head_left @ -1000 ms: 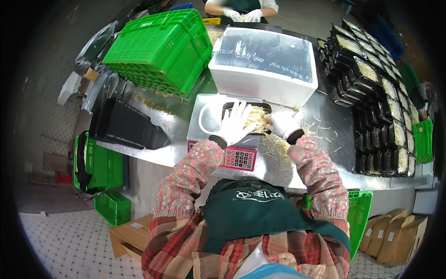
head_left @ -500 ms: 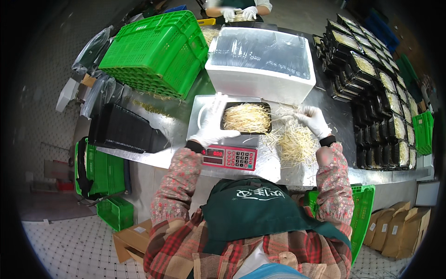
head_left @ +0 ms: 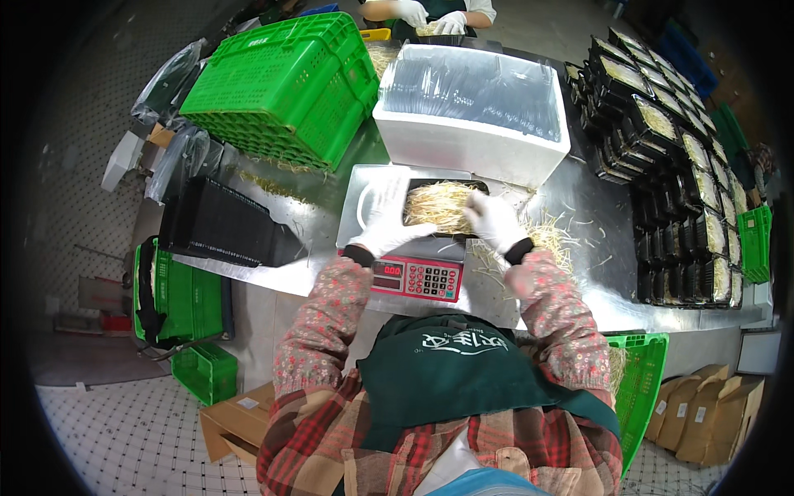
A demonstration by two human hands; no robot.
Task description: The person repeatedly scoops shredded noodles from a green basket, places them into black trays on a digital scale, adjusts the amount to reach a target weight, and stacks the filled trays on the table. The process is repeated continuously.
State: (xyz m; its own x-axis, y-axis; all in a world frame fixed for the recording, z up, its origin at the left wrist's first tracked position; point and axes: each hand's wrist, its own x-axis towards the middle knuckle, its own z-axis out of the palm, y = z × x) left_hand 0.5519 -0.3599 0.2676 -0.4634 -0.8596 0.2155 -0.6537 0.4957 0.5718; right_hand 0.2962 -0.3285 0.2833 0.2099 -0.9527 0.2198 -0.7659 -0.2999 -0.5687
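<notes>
Seen from my remote post, a worker in floral sleeves and white gloves tended a black tray (head_left: 473, 186) of pale sprouts (head_left: 438, 207) at a steel table (head_left: 608, 248). The tray sat on the metal platform of a red scale (head_left: 397, 287), directly in front of the worker. I saw the left hand (head_left: 389, 225) at the tray's left side, fingers extended and released, the thumb stretched along the near edge. The right hand (head_left: 496, 223) met the opposite end, fingers bent toward the sprouts; I could not tell whether they grasped any strands. Loose sprouts (head_left: 552, 240) lay scattered on the steel just beyond that hand. Behind the scale I made out a white foam box (head_left: 471, 147), with green crates (head_left: 273, 91) to its left. Nested black trays (head_left: 223, 223) rested at the table's left end, while filled trays (head_left: 707, 190) rose in rows on the right. Across the table, a co-worker's gloved hand (head_left: 452, 23) was at work over another tray.
</notes>
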